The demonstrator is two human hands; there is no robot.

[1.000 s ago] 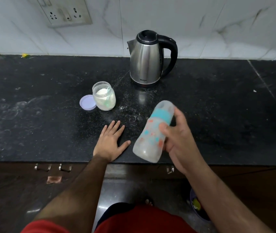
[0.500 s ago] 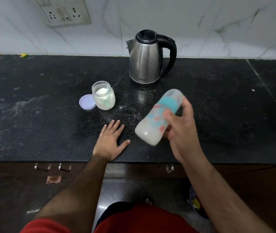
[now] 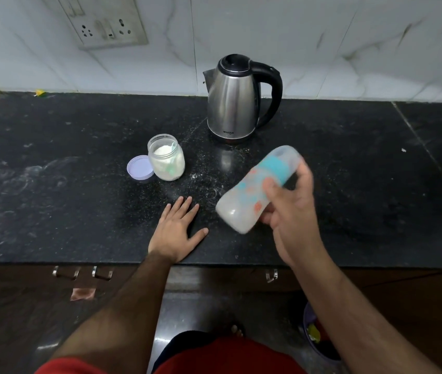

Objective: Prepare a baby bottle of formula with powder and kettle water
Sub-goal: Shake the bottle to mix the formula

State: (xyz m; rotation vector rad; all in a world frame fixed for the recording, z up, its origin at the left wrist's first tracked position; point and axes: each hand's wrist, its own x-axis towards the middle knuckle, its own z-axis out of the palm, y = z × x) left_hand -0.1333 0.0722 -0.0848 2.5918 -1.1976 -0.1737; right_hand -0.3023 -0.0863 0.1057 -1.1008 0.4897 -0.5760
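Baby bottle (image 3: 254, 190) tilted in right hand's (image 3: 292, 211) grip; left hand (image 3: 176, 228) flat, released.

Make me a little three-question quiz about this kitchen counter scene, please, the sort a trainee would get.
1. True or false: the powder jar has its lid screwed on.
2. Which hand holds the baby bottle? A) left hand B) right hand C) neither
3. Fill in: the kettle stands on the counter with its handle pointing to the ____ of the picture.

Key:
1. False: the jar is open, and the purple lid lies beside it on the counter.
2. B: the right hand grips the tilted bottle above the counter, while the left hand lies flat on it.
3. Right.
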